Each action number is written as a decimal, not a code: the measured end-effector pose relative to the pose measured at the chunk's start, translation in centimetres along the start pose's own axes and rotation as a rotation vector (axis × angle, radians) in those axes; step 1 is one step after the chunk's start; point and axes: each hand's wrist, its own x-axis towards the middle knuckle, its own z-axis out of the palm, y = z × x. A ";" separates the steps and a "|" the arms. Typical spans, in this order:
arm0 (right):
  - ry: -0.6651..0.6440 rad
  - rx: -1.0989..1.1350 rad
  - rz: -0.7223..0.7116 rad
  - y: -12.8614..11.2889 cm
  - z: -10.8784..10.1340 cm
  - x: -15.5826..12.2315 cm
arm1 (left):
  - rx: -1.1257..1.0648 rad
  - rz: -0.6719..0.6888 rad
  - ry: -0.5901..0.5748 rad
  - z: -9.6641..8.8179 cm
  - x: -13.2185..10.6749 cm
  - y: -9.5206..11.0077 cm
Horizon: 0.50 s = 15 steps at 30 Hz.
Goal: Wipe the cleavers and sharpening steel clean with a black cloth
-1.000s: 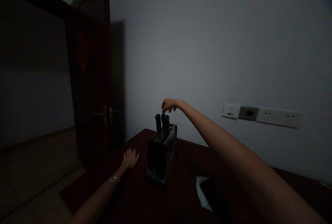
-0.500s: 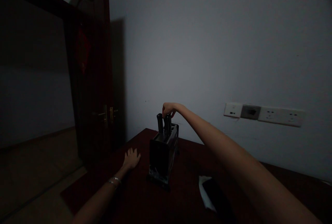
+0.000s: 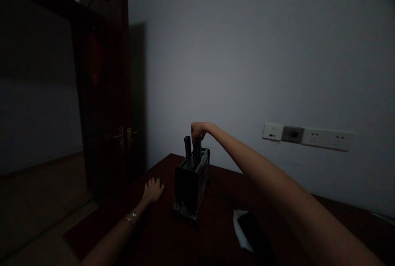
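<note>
A dark, boxy knife block (image 3: 191,186) stands upright on the dark reddish-brown wooden table (image 3: 216,237), with several black knife handles (image 3: 187,147) sticking up from its top. The right hand (image 3: 198,129) reaches over the block from above, its fingers (image 3: 195,135) curled downward and closed around the top of one of the rear handles, beside the handle that stands free to the left. The left hand (image 3: 152,190) lies flat on the table just left of the block, fingers spread, holding nothing, a thin bracelet (image 3: 132,217) at its wrist. A dark flat object on a white sheet (image 3: 239,229) lies nearer, right of the block. White wall sockets (image 3: 308,137) sit on the grey wall.
</note>
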 end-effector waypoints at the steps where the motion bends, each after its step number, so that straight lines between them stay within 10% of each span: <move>1: 0.002 -0.001 0.003 0.0 -0.1 0.0 | 0.000 0.000 0.001 0.1 0.1 0.0; 15: 0.106 0.056 -0.013 -0.4 -5.5 -3.2 | 0.002 0.003 -0.014 -0.8 -0.3 0.3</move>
